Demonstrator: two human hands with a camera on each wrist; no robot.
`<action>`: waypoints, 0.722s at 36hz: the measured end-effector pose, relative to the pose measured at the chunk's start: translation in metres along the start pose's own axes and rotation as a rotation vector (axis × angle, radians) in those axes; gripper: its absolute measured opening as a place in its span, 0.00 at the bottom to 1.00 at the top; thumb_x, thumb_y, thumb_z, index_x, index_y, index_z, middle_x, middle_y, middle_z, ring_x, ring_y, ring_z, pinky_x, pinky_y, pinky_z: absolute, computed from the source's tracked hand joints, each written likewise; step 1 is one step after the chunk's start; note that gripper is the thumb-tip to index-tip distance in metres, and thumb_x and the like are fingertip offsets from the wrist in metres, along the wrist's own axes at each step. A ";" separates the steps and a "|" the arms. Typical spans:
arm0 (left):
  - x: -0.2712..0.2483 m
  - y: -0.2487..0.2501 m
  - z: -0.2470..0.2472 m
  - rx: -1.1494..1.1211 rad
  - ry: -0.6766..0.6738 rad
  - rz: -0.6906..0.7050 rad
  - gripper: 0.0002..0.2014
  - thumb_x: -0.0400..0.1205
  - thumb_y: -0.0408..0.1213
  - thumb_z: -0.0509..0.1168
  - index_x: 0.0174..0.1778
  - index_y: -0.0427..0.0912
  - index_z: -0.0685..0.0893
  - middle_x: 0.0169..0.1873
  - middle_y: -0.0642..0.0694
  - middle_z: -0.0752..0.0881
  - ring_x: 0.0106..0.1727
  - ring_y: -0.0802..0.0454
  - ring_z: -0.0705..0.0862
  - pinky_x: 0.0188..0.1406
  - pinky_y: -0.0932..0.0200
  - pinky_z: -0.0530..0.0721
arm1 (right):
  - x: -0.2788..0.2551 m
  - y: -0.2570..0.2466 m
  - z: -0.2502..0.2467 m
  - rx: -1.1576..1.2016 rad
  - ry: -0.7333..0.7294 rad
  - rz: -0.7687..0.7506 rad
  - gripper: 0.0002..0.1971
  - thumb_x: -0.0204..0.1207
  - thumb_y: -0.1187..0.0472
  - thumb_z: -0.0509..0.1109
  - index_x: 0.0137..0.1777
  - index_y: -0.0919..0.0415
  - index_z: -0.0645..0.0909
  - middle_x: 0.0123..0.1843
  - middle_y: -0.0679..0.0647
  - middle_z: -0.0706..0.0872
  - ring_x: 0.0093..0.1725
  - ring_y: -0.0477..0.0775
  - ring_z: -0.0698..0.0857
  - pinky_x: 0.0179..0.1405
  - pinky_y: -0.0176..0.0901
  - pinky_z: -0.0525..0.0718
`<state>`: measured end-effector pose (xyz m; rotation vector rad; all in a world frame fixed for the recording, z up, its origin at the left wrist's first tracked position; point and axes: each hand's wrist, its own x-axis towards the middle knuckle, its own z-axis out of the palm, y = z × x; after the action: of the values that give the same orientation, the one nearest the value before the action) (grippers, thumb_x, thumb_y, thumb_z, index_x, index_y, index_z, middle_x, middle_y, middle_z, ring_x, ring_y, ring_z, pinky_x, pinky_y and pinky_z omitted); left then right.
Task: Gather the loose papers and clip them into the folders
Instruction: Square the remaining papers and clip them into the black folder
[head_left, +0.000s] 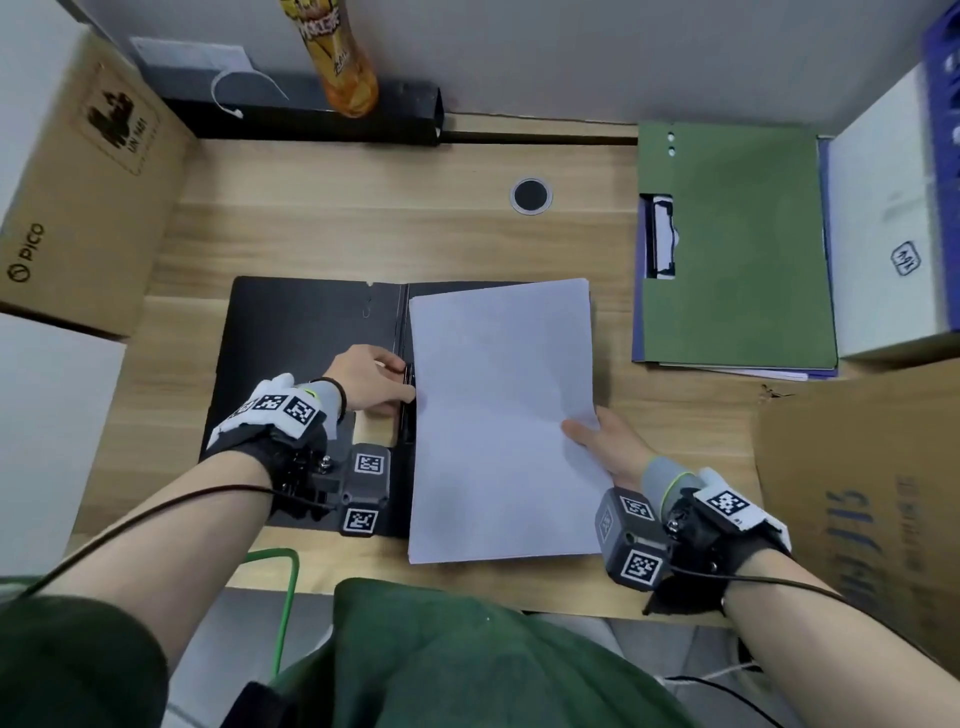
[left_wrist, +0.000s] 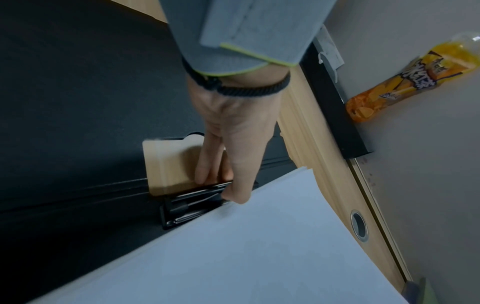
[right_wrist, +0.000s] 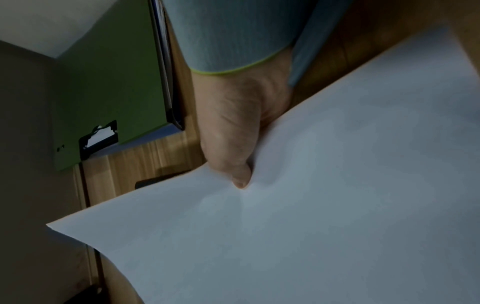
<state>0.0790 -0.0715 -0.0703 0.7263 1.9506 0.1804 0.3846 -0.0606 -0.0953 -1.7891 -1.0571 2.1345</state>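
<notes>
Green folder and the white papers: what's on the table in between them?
Nothing. Only a bare strip of the wooden table lies between the white papers and the green folder. The head view shows this best.

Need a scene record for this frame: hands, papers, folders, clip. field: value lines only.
left hand: pinches the lever of the clip in the black folder
right hand: holds the paper stack at its right edge, thumb on top
paper stack: over the open black folder's right half, left edge at the clip; clipped or not, cannot tell
green folder: closed, far right on the desk, untouched
</notes>
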 end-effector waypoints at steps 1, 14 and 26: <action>0.002 -0.002 0.000 -0.029 -0.008 -0.007 0.16 0.67 0.30 0.76 0.50 0.42 0.85 0.48 0.44 0.89 0.34 0.54 0.88 0.27 0.70 0.85 | 0.001 -0.001 0.003 -0.002 0.013 -0.012 0.12 0.83 0.67 0.62 0.64 0.66 0.77 0.50 0.54 0.87 0.43 0.50 0.86 0.38 0.38 0.84; 0.007 -0.008 0.007 -0.124 0.040 -0.003 0.15 0.66 0.32 0.78 0.47 0.44 0.85 0.47 0.44 0.89 0.41 0.50 0.91 0.40 0.54 0.91 | -0.006 -0.009 0.027 -0.021 0.090 -0.114 0.14 0.84 0.67 0.59 0.67 0.62 0.77 0.55 0.55 0.84 0.53 0.54 0.83 0.51 0.42 0.81; 0.011 -0.012 0.018 0.079 0.158 0.012 0.22 0.64 0.46 0.78 0.52 0.49 0.82 0.46 0.52 0.86 0.48 0.50 0.88 0.52 0.53 0.89 | -0.002 -0.011 0.031 -0.067 0.097 -0.075 0.15 0.84 0.66 0.58 0.68 0.62 0.76 0.52 0.54 0.84 0.51 0.56 0.83 0.53 0.48 0.82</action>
<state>0.0866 -0.0782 -0.0924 0.7955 2.1134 0.1733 0.3535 -0.0662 -0.0861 -1.8306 -1.1651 1.9712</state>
